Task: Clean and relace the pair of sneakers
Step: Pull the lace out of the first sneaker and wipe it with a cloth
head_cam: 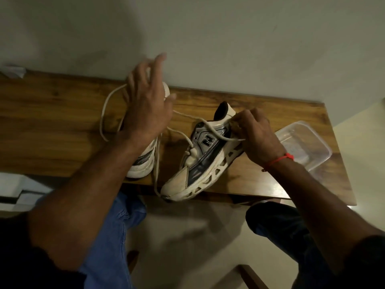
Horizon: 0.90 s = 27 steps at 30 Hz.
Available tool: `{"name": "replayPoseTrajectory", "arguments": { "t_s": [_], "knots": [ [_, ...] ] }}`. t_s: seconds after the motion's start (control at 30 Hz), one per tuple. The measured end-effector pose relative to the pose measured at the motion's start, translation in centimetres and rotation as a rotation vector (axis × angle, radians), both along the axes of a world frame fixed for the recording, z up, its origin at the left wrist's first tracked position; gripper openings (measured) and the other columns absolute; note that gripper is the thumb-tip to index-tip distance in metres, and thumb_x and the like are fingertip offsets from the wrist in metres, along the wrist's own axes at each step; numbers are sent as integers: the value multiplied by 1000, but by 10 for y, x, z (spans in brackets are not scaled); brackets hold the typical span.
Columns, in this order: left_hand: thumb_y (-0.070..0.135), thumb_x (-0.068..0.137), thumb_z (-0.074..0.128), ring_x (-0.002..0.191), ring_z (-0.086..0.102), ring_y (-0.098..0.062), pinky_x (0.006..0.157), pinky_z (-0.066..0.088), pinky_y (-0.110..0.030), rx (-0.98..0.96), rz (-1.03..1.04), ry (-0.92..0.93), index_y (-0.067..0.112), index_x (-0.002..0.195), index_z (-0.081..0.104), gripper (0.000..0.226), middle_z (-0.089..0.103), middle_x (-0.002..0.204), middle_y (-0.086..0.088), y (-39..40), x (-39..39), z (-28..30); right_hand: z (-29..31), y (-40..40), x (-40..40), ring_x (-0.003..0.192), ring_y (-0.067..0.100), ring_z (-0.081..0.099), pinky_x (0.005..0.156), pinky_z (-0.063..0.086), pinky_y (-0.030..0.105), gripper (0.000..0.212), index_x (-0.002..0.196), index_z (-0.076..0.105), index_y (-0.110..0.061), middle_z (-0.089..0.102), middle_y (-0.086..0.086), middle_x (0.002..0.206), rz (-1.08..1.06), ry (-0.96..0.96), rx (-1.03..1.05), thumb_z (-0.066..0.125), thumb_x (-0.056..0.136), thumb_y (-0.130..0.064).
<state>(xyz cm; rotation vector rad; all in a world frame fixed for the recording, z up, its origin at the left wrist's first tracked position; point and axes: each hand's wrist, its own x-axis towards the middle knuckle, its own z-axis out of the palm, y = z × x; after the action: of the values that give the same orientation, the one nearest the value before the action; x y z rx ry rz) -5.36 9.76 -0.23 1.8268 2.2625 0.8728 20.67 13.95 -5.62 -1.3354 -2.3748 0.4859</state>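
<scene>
Two white and silver sneakers lie on a wooden table (52,122). The right sneaker (200,163) lies tilted on its side, toe over the table's front edge. My right hand (256,136) pinches its cream lace (187,117) at the upper eyelets. That lace runs left to my left hand (145,101), which is raised over the left sneaker (143,165) with fingers spread; the lace seems to pass through its fingers. The left hand hides most of the left sneaker. A long loop of lace (103,113) lies on the table to the left.
A clear plastic container (306,142) sits at the table's right end, just behind my right wrist. A pale wall (208,38) rises right behind the table. Something white (14,70) lies at the far left corner. My knees are under the front edge.
</scene>
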Motion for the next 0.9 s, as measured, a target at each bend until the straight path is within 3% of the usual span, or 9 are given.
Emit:
{"name": "replayPoseTrajectory", "arguments": {
  "t_s": [0.07, 0.1, 0.17, 0.23, 0.37, 0.5, 0.63, 0.73, 0.9],
  "knots": [
    [32, 98, 63, 116, 54, -16, 93, 49, -34, -124, -196, -113, 26, 145, 46, 50, 57, 133, -2, -1, 8, 0, -1, 0, 0, 108, 32, 49, 78, 47, 29, 33, 122, 55, -8, 47, 18, 122, 0, -5, 14, 54, 94, -25],
    [37, 100, 59, 103, 58, -11, 82, 50, -29, -300, -270, -198, 26, 137, 54, 39, 63, 122, 2, -2, 11, -1, -1, 1, 0, 107, 32, 50, 77, 46, 29, 31, 121, 56, -8, 47, 18, 122, -1, 0, 21, 55, 94, -24],
    [50, 100, 51, 88, 61, -10, 73, 47, -29, -645, -378, -167, 24, 118, 66, 35, 66, 105, 4, -4, 15, -6, -2, 2, 1, 106, 31, 51, 77, 48, 31, 26, 119, 57, -8, 48, 17, 119, -7, 23, 25, 58, 96, -21],
    [55, 99, 48, 77, 60, -11, 70, 45, -31, -747, -439, -115, 24, 101, 69, 38, 65, 88, 3, -5, 13, -13, -2, 2, 2, 104, 29, 52, 77, 51, 30, 23, 118, 58, -10, 49, 15, 118, -3, 52, 13, 58, 97, -21],
    [50, 100, 52, 65, 51, -16, 61, 40, -29, -668, -364, -183, 19, 84, 67, 38, 55, 70, -1, -3, 16, -16, 2, 5, 2, 95, 18, 58, 71, 44, 7, 14, 110, 65, -14, 58, 8, 114, -82, 196, -33, 62, 97, -18],
    [51, 98, 57, 60, 46, -14, 58, 37, -28, -682, -323, -217, 18, 72, 62, 42, 50, 63, 5, -1, 23, -16, 22, -2, -3, 85, 15, 68, 73, 57, 27, 19, 110, 65, -17, 69, 3, 99, -252, 669, -88, 65, 96, -29],
    [49, 99, 57, 58, 46, -8, 55, 36, -25, -606, -280, -359, 26, 76, 66, 33, 53, 65, 8, -1, 30, -12, 33, -20, -15, 83, 6, 60, 71, 42, 7, 15, 105, 69, -11, 66, 2, 100, -27, 399, 150, 70, 92, -19],
    [46, 98, 60, 57, 49, -6, 56, 38, -24, -461, -242, -455, 22, 79, 69, 33, 56, 64, 7, -2, 38, -13, 23, -24, -19, 89, 5, 59, 77, 46, 6, 15, 104, 73, -9, 67, 4, 104, 124, 261, 172, 71, 90, -16],
    [43, 95, 66, 88, 67, -13, 72, 49, -28, -440, -146, -622, 14, 92, 76, 31, 74, 92, -2, 1, 36, -12, 10, -16, -14, 97, 13, 63, 85, 49, 11, 19, 109, 74, -10, 65, 5, 113, 94, 220, 144, 69, 91, -8]
  ]
}}
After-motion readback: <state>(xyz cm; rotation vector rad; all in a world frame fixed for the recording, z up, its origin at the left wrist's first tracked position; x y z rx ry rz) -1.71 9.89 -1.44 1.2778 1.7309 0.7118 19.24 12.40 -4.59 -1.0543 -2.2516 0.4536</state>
